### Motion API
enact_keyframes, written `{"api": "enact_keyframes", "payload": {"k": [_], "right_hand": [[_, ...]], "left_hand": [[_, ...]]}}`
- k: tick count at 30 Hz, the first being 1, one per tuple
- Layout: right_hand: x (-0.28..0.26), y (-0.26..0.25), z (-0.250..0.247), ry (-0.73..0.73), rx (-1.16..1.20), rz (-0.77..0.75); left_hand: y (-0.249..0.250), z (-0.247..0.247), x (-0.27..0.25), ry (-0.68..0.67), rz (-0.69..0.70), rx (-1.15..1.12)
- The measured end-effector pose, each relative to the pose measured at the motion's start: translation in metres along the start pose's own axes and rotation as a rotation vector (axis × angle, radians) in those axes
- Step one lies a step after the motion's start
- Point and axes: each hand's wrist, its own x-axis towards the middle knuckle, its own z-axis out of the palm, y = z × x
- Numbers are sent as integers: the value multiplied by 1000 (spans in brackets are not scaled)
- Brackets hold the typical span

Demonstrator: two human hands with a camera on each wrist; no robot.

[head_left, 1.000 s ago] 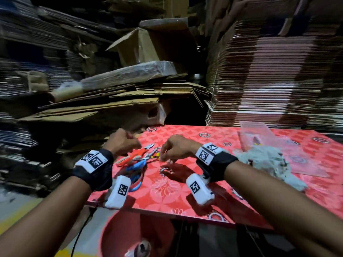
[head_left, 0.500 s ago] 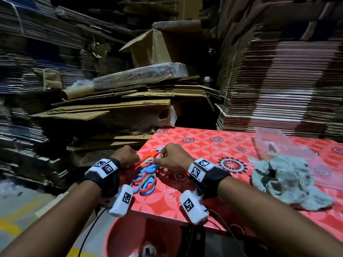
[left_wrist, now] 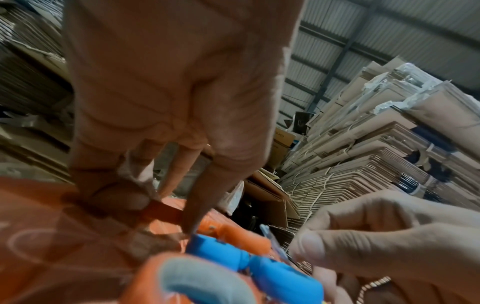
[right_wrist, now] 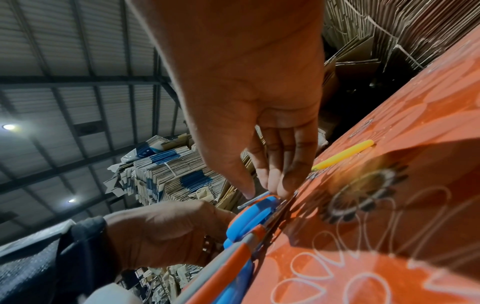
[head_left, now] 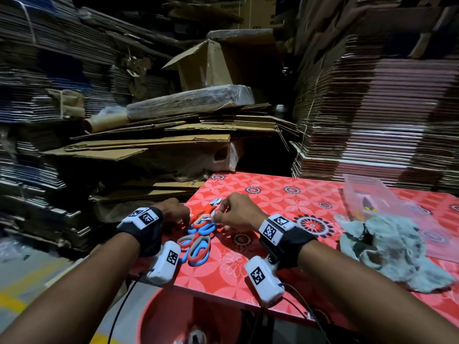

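lowered since a second ago, the scissors (head_left: 196,244) now lie bunched at the near left corner of the worktop (head_left: 273,194). on my head view the left grip (head_left: 173,212) and right grip (head_left: 238,212) curl over their far end. left wrist: fingers bear down on an orange pair, thumb bent against a handle. right wrist: thumb and fingers pinch a grey blade tip, and a yellow stick (right_wrist: 342,154) lies beyond.

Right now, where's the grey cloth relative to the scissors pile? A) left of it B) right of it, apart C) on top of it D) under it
B: the grey cloth lies on the red table well to the right of the scissors pile, with bare tabletop between them.
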Motion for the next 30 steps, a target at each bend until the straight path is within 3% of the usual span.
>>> {"api": "enact_keyframes", "payload": {"k": [11, 17, 24, 30], "right_hand": [[-7, 7, -14, 32, 6, -13], [-9, 4, -21, 41, 138, -28], [-15, -4, -35, 189, 151, -68], [-26, 0, -47, 164, 230, -68]], "left_hand": [[14, 13, -25, -30, -45, -248], [22, 3, -32, 53, 72, -395], [44, 1, -54, 37, 228, -473], [54, 14, -68, 30, 286, -475]]}}
